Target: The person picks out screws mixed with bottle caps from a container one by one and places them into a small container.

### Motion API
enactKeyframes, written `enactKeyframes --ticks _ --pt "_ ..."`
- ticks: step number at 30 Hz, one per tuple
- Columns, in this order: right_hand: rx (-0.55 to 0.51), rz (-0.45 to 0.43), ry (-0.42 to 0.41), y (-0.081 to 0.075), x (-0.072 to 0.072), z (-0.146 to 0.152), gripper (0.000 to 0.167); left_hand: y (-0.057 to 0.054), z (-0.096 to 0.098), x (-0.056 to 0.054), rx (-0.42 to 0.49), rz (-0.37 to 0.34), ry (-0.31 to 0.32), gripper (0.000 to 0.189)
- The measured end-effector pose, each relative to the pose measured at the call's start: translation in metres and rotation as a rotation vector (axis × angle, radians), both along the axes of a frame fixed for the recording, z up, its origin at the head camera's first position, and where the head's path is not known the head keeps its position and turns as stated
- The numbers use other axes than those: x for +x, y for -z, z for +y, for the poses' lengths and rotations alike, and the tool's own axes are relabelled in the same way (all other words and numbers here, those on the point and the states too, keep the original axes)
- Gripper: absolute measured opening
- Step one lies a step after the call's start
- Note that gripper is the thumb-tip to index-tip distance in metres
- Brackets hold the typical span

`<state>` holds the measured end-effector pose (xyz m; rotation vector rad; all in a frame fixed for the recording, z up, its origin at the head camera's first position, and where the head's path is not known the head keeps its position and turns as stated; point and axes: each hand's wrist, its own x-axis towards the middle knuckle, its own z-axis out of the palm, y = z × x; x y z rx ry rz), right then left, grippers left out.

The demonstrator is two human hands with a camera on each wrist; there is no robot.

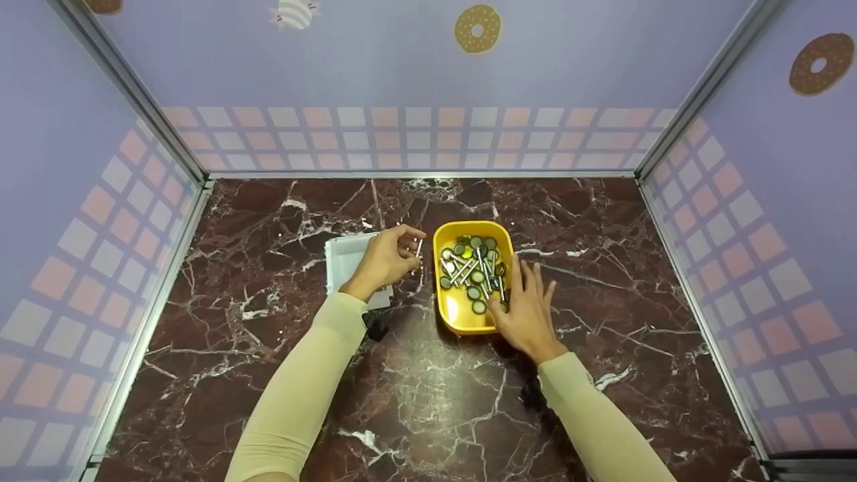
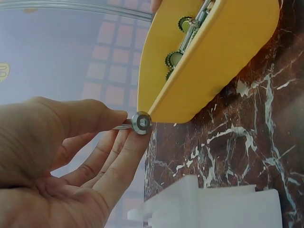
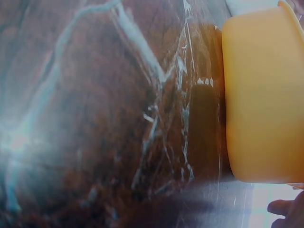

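Note:
My left hand (image 1: 385, 261) pinches a silver bolt (image 2: 141, 122) between thumb and fingertips, above the table just left of a yellow tub (image 1: 450, 320). The bolt's round head with a hex socket faces the camera in the left wrist view. Inside the tub lie several crown bottle caps (image 1: 477, 276) and several silver bolts (image 1: 462, 273), mixed together. My right hand (image 1: 529, 311) rests at the tub's right side, fingers extended, its thumb over the rim. In the right wrist view, the tub's outer wall (image 3: 263, 99) fills the right edge and only fingertips (image 3: 280, 207) show.
A white plastic tray (image 1: 340, 264) lies left of the tub, partly covered by my left hand and wrist. Both containers are on a dark red marbled tabletop (image 1: 435, 402). Patterned panels (image 1: 388, 80) enclose the back and both sides.

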<state>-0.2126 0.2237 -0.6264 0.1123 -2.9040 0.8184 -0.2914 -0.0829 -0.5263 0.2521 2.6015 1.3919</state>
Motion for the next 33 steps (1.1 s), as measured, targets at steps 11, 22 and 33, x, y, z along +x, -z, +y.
enactKeyframes --ticks 11,22,33 --pt "0.014 0.006 -0.003 0.002 0.001 -0.002 0.094 0.007 -0.024 0.006 0.026 0.022 -0.037 0.05" --pt "0.037 0.021 0.007 0.002 0.0 0.0 0.092 0.007 -0.049 0.008 0.03 0.052 -0.084 0.051" --pt "0.046 0.045 -0.003 0.001 0.001 0.0 0.091 0.008 -0.069 0.01 0.017 0.047 -0.147 0.053"
